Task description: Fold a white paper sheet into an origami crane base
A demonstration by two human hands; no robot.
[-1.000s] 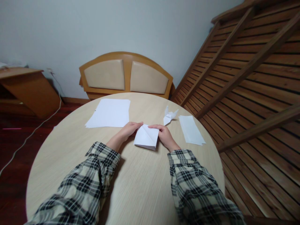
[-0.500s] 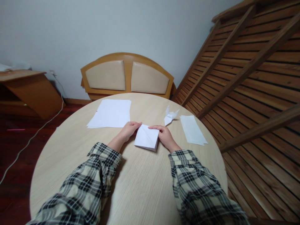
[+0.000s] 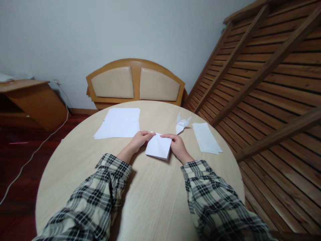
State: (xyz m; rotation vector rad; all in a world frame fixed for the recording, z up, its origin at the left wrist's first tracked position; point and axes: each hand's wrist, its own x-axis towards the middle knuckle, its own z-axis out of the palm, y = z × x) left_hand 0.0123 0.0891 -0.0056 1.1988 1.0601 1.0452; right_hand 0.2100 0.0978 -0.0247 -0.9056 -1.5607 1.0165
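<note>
A folded square of white paper (image 3: 158,147) is held between my two hands over the middle of the round table, with creases on its top face and its layers showing at the near edge. My left hand (image 3: 140,140) pinches its far left corner, the thumb on top. At the far right corner my right hand (image 3: 177,145) grips the paper, thumb along the upper edge and the other fingers hidden behind or below. Just beyond my right hand stands a white origami crane (image 3: 183,124).
On the round table (image 3: 150,197) a stack of white sheets (image 3: 120,122) lies at the far left, and narrower white papers (image 3: 207,138) lie at the right. A padded headboard (image 3: 136,80) stands behind, wooden slats (image 3: 276,100) lean at right, and a desk (image 3: 32,103) is at left.
My left thumb has slid slightly right along the paper's far edge. The folded paper has shifted a little to the right; both hands keep hold of it. The view has moved slightly.
</note>
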